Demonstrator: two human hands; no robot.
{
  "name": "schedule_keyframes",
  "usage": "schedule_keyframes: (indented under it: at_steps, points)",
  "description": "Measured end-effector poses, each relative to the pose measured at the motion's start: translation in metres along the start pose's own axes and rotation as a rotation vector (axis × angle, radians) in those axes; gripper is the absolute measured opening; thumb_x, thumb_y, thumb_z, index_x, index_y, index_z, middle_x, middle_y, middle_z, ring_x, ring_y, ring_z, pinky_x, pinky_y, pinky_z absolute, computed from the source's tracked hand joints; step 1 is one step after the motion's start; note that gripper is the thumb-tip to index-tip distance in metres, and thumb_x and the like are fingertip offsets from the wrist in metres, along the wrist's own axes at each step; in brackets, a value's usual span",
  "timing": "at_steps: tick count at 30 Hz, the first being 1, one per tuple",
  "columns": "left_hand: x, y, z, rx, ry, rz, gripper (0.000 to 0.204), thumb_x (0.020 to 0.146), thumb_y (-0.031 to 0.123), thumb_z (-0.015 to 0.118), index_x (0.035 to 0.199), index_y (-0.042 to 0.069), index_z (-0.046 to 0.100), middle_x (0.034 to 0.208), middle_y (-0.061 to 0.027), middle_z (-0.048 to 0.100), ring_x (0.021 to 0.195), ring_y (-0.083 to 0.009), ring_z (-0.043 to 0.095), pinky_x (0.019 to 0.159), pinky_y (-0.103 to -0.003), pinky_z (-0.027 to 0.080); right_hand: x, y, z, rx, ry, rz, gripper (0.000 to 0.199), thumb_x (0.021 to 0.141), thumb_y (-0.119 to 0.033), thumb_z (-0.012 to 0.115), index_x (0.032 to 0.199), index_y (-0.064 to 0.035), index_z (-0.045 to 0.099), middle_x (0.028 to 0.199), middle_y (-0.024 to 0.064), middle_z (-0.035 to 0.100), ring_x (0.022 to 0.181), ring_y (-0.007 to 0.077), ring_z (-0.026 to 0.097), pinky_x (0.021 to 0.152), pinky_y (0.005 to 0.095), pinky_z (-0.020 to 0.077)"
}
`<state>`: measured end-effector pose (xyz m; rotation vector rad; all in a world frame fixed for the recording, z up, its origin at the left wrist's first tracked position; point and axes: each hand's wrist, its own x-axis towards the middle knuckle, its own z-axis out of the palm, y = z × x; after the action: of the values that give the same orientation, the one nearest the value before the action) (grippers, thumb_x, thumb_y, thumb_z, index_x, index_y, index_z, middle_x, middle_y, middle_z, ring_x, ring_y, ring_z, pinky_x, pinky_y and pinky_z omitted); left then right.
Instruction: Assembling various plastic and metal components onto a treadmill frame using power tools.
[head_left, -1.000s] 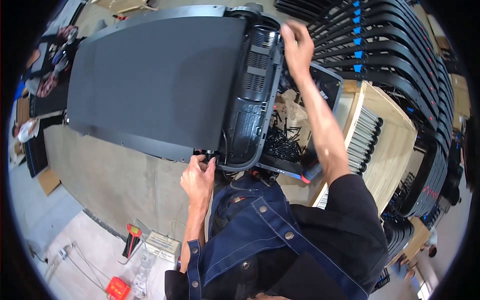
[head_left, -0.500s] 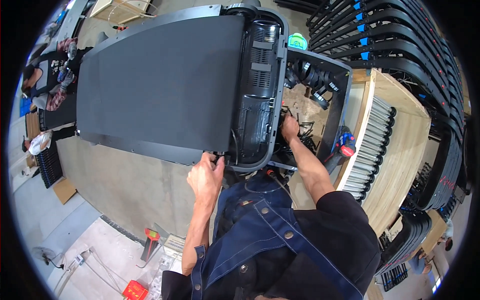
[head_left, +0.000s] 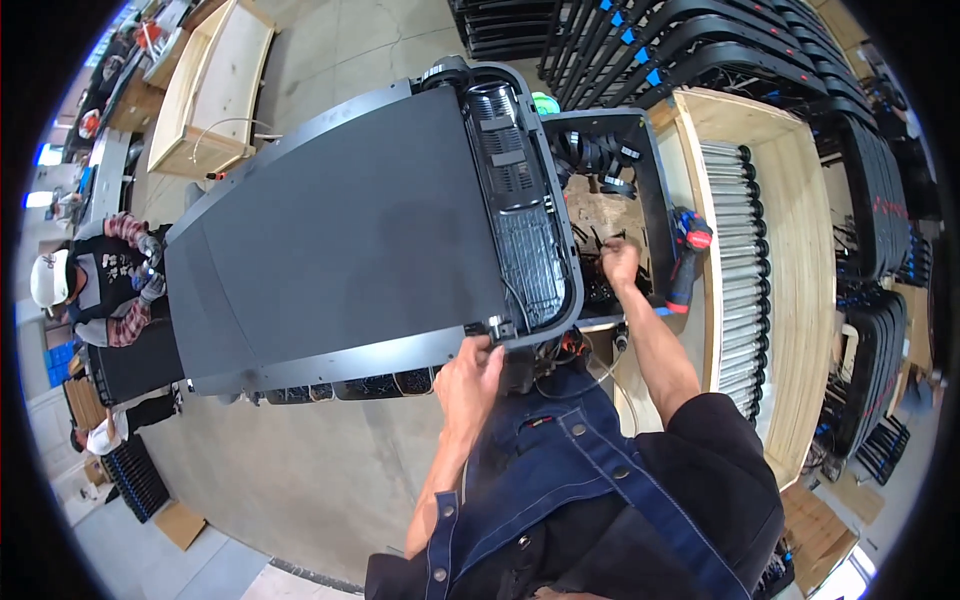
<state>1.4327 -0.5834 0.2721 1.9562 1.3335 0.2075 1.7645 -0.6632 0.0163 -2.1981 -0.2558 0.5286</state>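
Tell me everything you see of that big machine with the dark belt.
The machine lies flat, its smooth, dark grey belt facing up between grey, metal-looking side rails. At its right end, a rounded dark frame surrounds an uncovered bay with slotted, glossy, plastic-looking parts. The left hand seemingly touches its near right corner.

Dark-grey belt (head_left: 350, 220), black bin (head_left: 657, 195), red-plaid sleeve (head_left: 127, 326), blue-red drill (head_left: 690, 252).

Head-worn left fisheye view, looking down, wearer's chest (head_left: 545, 510) nearest, both hands (head_left: 465, 392) (head_left: 621, 263) beyond
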Motion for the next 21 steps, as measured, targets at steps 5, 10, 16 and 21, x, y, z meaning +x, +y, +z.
schedule_keyframes:
  at_steps: [5, 10, 16, 21]
  points:
    - [-0.008, -0.018, -0.009, -0.144, -0.050, 0.064, 0.033, 0.092, 0.024, 0.073, 0.115, 0.002, 0.064, 0.085, -0.0148, 0.075, 0.076, -0.0309, 0.074, 0.070, -0.040, 0.056, -0.087, -0.084, -0.092, 0.944, -0.052, 0.253, 0.029, 0.090, -0.008, 0.072, 0.114, 0.0067, 0.064, 0.090, 0.0132, 0.071, 0.073, 0.0206, 0.072, 0.064, 0.0310, 0.0610]
    - [-0.026, -0.014, -0.015, -0.915, -0.438, -0.076, 0.038, 0.096, 0.014, 0.072, 0.128, -0.002, 0.059, 0.101, -0.0103, 0.070, 0.086, -0.0134, 0.065, 0.073, -0.027, 0.056, -0.235, -0.155, -0.120, 0.803, -0.563, 0.133, 0.021, 0.091, -0.004, 0.070, 0.110, 0.0023, 0.066, 0.089, 0.0119, 0.073, 0.076, 0.0200, 0.073, 0.068, 0.0304, 0.0605]
    - [-0.039, -0.011, -0.022, -0.884, -0.342, -0.071, 0.022, 0.095, 0.013, 0.072, 0.108, -0.005, 0.069, 0.093, -0.0086, 0.073, 0.080, -0.0128, 0.068, 0.073, -0.027, 0.056, -0.277, -0.168, -0.101, 0.587, -0.786, 0.091, 0.019, 0.094, -0.010, 0.073, 0.106, 0.0036, 0.071, 0.088, 0.0094, 0.073, 0.074, 0.0151, 0.070, 0.066, 0.0269, 0.0564]
    - [-0.011, 0.003, -0.049, -0.446, -0.437, 0.039, 0.016, 0.093, 0.008, 0.072, 0.108, 0.001, 0.071, 0.093, -0.0064, 0.072, 0.084, -0.0166, 0.069, 0.078, -0.029, 0.054, -0.239, -0.193, -0.109, 0.084, -0.818, -0.436, 0.017, 0.092, -0.013, 0.072, 0.102, 0.0010, 0.072, 0.084, 0.0103, 0.072, 0.074, 0.0180, 0.069, 0.067, 0.0345, 0.0551]
